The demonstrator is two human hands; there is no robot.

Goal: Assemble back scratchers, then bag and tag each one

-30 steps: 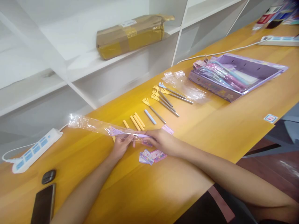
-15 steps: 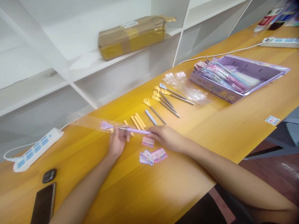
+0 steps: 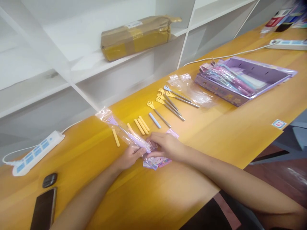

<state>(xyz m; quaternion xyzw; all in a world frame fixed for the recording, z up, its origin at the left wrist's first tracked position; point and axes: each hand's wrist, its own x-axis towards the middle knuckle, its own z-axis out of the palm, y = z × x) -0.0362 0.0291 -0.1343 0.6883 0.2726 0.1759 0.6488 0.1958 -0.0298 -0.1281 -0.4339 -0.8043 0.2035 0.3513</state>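
Observation:
A purple back scratcher (image 3: 123,130) with a hand-shaped head lies inside a clear plastic bag (image 3: 103,114), tilted with its head up and to the left. My left hand (image 3: 131,156) is closed on the handle end through the bag. My right hand (image 3: 165,145) pinches the bag's near end, its fingertips partly hidden in the crumpled plastic. Small printed cards (image 3: 150,163) lie just below the hands, and a pink card (image 3: 173,132) shows behind my right hand. Beyond are yellow handle tubes (image 3: 141,125), a blue tube (image 3: 154,120) and several back-scratcher rods with yellow heads (image 3: 158,114).
A purple display box (image 3: 220,91) holding packaged pieces stands at the right rear, with clear bags (image 3: 192,89) beside it. On the left are a power strip (image 3: 38,153), a black case (image 3: 50,180) and a phone (image 3: 43,209). A taped parcel (image 3: 136,38) sits on the shelf.
The purple handle has gone fully into the bag, and the bag has swung to a steeper slant. My hands have come closer together. One card has shifted to behind my right hand.

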